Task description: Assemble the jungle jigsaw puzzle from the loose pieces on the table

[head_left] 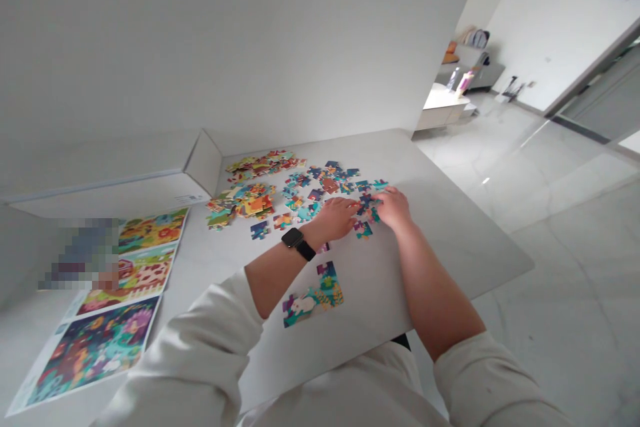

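Note:
My left hand point(340, 217), with a black watch point(299, 243) on its wrist, lies over a spread of loose dark blue and teal puzzle pieces point(330, 185). Its fingers reach to the right, touching the pieces. My right hand point(394, 207) rests at the right edge of that spread, fingers stretched over pieces there; its thumb is hard to see. Closer to me is a joined puzzle section point(315, 297) showing a white rabbit and yellow plants. A purple piece point(324, 247) sits partly hidden below my left wrist.
On the left of the table point(450, 233) lies a sheet of printed puzzle pictures point(103, 340). Yellow and orange pieces point(245, 201) are heaped left of the blue ones, with a red and green heap point(265, 163) behind. A white box point(200, 160) stands against the wall.

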The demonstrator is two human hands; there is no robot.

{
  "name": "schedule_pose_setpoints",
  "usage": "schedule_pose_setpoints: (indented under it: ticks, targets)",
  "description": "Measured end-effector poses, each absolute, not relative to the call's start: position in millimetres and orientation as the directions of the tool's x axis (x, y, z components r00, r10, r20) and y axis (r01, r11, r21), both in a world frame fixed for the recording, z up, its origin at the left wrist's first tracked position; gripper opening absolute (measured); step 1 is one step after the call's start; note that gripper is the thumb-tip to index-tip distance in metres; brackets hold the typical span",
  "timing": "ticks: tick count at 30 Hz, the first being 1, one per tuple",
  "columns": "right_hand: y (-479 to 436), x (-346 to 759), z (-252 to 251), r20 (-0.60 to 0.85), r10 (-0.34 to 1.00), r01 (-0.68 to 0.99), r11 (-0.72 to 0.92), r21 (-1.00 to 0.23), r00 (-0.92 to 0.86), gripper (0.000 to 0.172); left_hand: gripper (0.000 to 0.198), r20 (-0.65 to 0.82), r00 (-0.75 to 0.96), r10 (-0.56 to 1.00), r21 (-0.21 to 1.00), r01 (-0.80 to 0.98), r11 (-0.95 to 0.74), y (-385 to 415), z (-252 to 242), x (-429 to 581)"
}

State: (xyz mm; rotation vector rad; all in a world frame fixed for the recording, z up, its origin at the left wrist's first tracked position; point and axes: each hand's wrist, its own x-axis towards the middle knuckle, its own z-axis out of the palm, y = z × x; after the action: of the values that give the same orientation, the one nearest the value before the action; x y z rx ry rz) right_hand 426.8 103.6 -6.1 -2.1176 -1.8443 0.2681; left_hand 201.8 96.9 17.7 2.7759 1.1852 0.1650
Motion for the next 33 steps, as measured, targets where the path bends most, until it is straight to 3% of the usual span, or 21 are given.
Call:
schedule_pose_setpoints:
  ticks: [6, 12, 20, 27, 33]
  targets:
    - [106, 433, -9, 0.081, 0.964, 0.907, -0.207, -0.367, 0.253, 0.040, 0.039, 0.087, 0.661, 0.745, 0.104, 0.738, -0.667, 118, 14, 202]
    - [109, 433, -10, 0.119, 0.964, 0.898, -0.169, -0.407, 0.236, 0.045, 0.035, 0.114, 0.630, 0.768, 0.127, 0.758, -0.640, 146, 12, 211]
    - [108, 428, -11, 0.125, 0.965, 0.894, -0.158, -0.419, 0.229, 0.037, 0.035, 0.130, 0.604, 0.786, 0.111, 0.779, -0.617, 179, 17, 236]
    - [108, 422, -9, 0.063, 0.979, 0.889, -0.148, -0.434, 0.194, 0.058, 0.034, 0.086, 0.776, 0.625, 0.095, 0.618, -0.780, 185, 9, 247]
    - [109, 419, -14, 0.086, 0.969, 0.885, -0.173, -0.431, 0.232, 0.048, 0.036, 0.137, 0.695, 0.706, 0.157, 0.688, -0.708, 188, 7, 236]
